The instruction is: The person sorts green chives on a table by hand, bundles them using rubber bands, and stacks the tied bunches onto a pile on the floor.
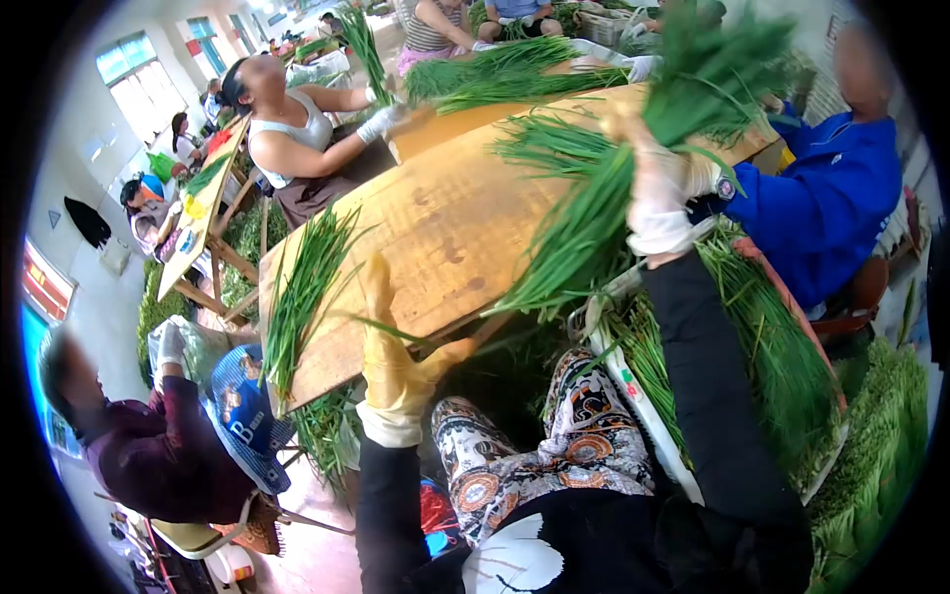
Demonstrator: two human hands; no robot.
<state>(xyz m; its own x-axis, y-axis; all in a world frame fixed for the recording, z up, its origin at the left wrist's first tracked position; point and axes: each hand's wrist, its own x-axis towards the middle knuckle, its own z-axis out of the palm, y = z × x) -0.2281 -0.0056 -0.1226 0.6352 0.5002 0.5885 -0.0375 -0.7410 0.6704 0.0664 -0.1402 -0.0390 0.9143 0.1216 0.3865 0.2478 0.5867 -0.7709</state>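
My right hand [655, 183], in a pale glove, grips a large bunch of garlic chives [584, 223]. Long green blades fan out above the fist, blurred by motion, and others hang down over the table's near edge. My left hand [396, 351], in a yellowish glove, is raised by the near edge with thumb and fingers apart. A stray green blade crosses close to it; whether they touch I cannot tell. Left of that hand, a smaller bunch of chives [309, 297] lies on the wooden table [435, 233].
Beside my right leg, a white-rimmed container [643, 411] holds more chives. Another person in blue [816, 198] sits to the right, one in purple [148, 455] to the left. Across the table, a person in a white top [297, 134] holds chives. More bunches [505, 74] lie at the far end.
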